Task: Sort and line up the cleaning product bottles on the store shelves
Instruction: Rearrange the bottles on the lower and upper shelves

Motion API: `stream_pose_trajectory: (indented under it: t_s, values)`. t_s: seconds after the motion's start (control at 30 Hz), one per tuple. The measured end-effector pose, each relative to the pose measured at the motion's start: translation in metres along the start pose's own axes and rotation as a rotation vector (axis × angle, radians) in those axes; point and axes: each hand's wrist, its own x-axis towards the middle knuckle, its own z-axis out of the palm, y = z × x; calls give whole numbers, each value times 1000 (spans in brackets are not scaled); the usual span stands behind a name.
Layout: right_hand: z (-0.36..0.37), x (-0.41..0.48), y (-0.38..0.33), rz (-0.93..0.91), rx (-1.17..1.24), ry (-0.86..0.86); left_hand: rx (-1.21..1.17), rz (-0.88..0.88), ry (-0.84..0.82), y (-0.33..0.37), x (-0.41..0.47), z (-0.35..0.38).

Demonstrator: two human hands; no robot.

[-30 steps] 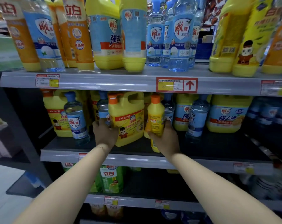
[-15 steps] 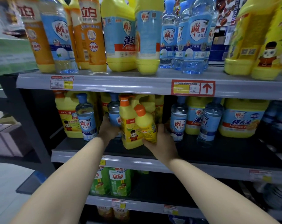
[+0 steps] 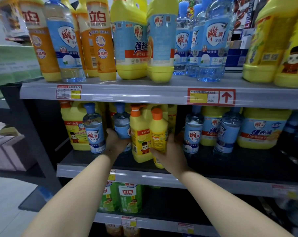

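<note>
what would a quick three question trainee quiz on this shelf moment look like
1. True or false: the right hand grips the small yellow bottle with the orange cap.
2. What does the left hand hold? A) a green bottle B) the clear blue-capped bottle C) a price tag
3. Fill in: the red arrow on the upper shelf edge points ___.

Key: 1 true; 2 B; 3 up.

Grey shelves, rows of yellow and blue detergent bottles
</note>
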Motion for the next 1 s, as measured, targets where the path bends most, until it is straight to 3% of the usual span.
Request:
stream_pose_trajectory:
  t_s: [0.4, 0.63, 0.7, 0.87, 1.0]
  values:
    - [4, -9, -4, 7, 77, -10, -50, 136, 149, 7, -49, -9]
    - [-20, -16, -29, 65, 73, 19, -104, 251, 79, 41, -87, -31]
    - [-34, -21, -38, 11, 140, 74, -102, 301, 50, 56, -103, -36]
    - [-74, -27, -50, -235, 51, 277, -73, 428, 22, 109, -134, -38]
    - [-115, -23, -65, -307, 107, 371, -130, 498, -13, 162, -148, -25]
